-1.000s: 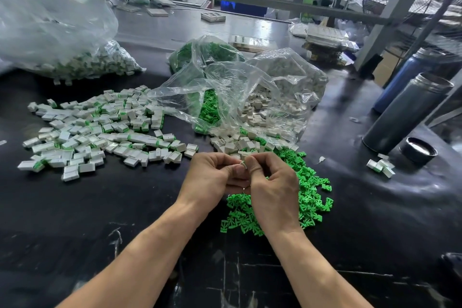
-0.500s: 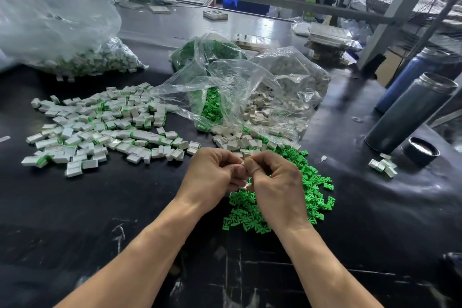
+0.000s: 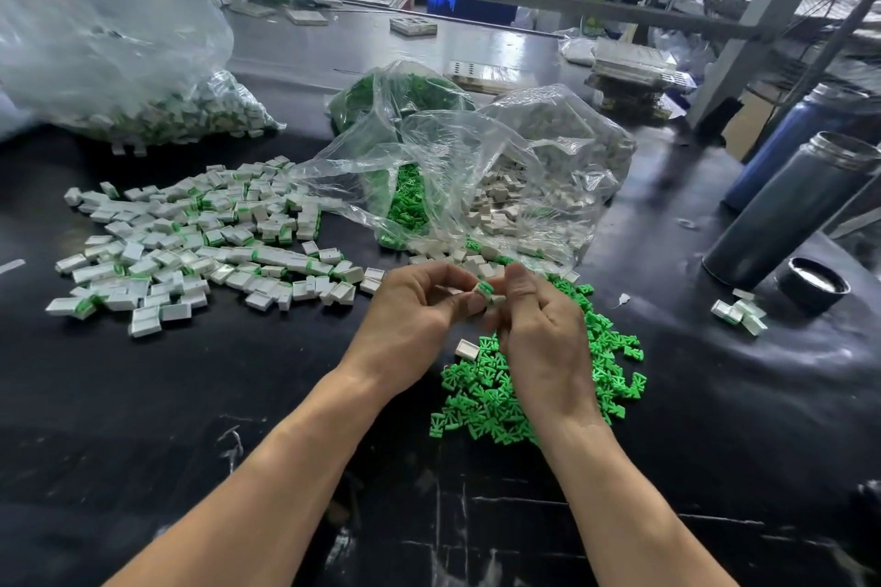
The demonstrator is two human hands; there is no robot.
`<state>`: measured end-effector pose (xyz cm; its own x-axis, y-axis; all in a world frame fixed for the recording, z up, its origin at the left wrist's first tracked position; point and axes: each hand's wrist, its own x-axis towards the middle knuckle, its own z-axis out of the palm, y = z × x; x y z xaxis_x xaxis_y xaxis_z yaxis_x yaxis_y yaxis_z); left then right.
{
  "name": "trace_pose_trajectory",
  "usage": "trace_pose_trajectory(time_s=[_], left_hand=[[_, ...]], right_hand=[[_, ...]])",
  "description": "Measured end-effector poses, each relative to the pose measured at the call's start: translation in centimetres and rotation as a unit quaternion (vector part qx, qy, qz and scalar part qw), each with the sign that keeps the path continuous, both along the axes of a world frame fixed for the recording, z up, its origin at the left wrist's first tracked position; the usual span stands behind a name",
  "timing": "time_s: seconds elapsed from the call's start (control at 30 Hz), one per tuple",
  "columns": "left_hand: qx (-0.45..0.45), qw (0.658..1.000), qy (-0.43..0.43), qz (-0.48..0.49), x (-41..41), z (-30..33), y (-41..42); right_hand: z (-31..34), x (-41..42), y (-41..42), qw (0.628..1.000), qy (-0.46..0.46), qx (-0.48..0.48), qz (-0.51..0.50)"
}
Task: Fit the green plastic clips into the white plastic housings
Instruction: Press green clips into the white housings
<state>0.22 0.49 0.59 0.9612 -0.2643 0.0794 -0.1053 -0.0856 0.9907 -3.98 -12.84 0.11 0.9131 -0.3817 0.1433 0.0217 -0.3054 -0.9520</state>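
My left hand (image 3: 419,310) and my right hand (image 3: 538,329) meet above the black table, both pinching one white housing with a green clip (image 3: 485,292) showing at its end. A loose pile of green clips (image 3: 605,367) lies under and right of my right hand. One empty white housing (image 3: 466,348) rests at the pile's left edge. More empty white housings (image 3: 481,262) spill from a clear bag just beyond my fingers. A wide spread of white housings with green clips in them (image 3: 190,248) covers the table to the left.
Clear bags hold green clips (image 3: 405,200) and white housings (image 3: 538,186) behind my hands. A big bag of fitted parts (image 3: 143,100) sits far left. Two metal flasks (image 3: 791,205), a black lid (image 3: 813,286) and a few white parts (image 3: 739,312) stand at right.
My hands have drawn slightly apart and the joined piece now shows between the fingertips, its green end visible. A single white housing now lies by the green pile.
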Motion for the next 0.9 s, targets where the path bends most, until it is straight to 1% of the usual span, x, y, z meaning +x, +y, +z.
trace_pose_trajectory(time_s=[0.07,0.17,0.27,0.4,0.57,0.67,0.8,0.9], left_hand=[[0.004,1.000,-0.014,-0.007,-0.2,0.3,-0.1],[0.001,1.000,-0.015,-0.028,-0.5,0.6,-0.2],[-0.005,0.999,-0.006,-0.045,-0.9,0.8,-0.2],[0.000,0.998,-0.018,-0.053,-1.3,0.9,-0.5],[-0.012,0.999,-0.029,-0.041,-1.8,0.8,-1.2],[-0.011,0.999,-0.031,-0.032,-2.0,0.8,-1.4],[-0.012,0.999,-0.039,-0.020,-2.2,0.7,-1.7],[-0.015,0.999,-0.039,-0.012,-2.3,0.7,-1.8]], right_hand=[[0.2,0.0,0.1,0.998,0.030,0.048,0.040],[0.3,-0.2,0.4,0.991,0.043,0.081,0.096],[0.2,-0.2,0.6,0.988,0.042,0.114,0.095],[-0.2,0.2,0.7,0.982,0.035,0.161,0.087],[-1.1,0.9,0.8,0.989,0.019,0.138,0.041],[-1.3,1.0,0.7,0.995,0.024,0.098,0.009],[-1.5,1.0,0.6,0.998,0.010,0.060,-0.010],[-1.5,1.2,0.8,0.998,0.007,0.056,-0.010]])
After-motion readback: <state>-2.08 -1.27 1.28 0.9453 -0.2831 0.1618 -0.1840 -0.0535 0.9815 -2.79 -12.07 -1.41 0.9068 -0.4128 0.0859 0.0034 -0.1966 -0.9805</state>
